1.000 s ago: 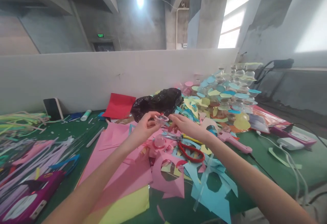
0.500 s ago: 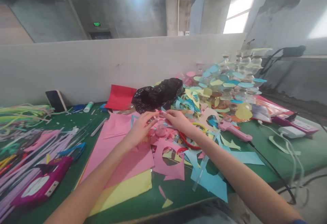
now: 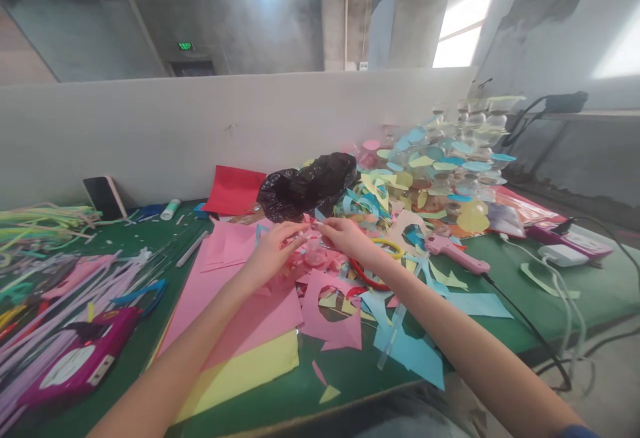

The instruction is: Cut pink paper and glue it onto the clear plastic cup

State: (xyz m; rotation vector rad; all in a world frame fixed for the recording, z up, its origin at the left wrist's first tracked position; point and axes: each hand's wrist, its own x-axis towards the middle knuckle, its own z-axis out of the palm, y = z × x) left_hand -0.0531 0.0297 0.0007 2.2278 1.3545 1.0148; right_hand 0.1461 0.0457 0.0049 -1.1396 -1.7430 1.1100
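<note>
My left hand (image 3: pixel 275 251) and my right hand (image 3: pixel 345 238) meet over the scraps in the middle of the table, fingertips close together and bent inward. Between them is a small clear plastic piece with pink paper (image 3: pixel 315 258), rounded like a dome; the fingers partly cover it. Both hands are closed at its upper edge, though the exact contact is too blurred to make out. Pink paper sheets (image 3: pixel 235 318) lie under my left wrist. Beside my right wrist are scissors with yellow and red handles (image 3: pixel 389 246). A pink scrap with a round cutout (image 3: pixel 345 331) lies nearer me.
A pink glue gun (image 3: pixel 457 255) with a black cord lies at right. Behind are a black plastic bag (image 3: pixel 310 185) and stacked clear cups with coloured paper discs (image 3: pixel 460 151). A purple power strip (image 3: pixel 85 358), pipe cleaners (image 3: pixel 45 338) and a phone (image 3: pixel 105 198) are at left.
The camera view has shifted slightly. The fingers have moved a little around the plastic piece; both hands stay at the same spot.
</note>
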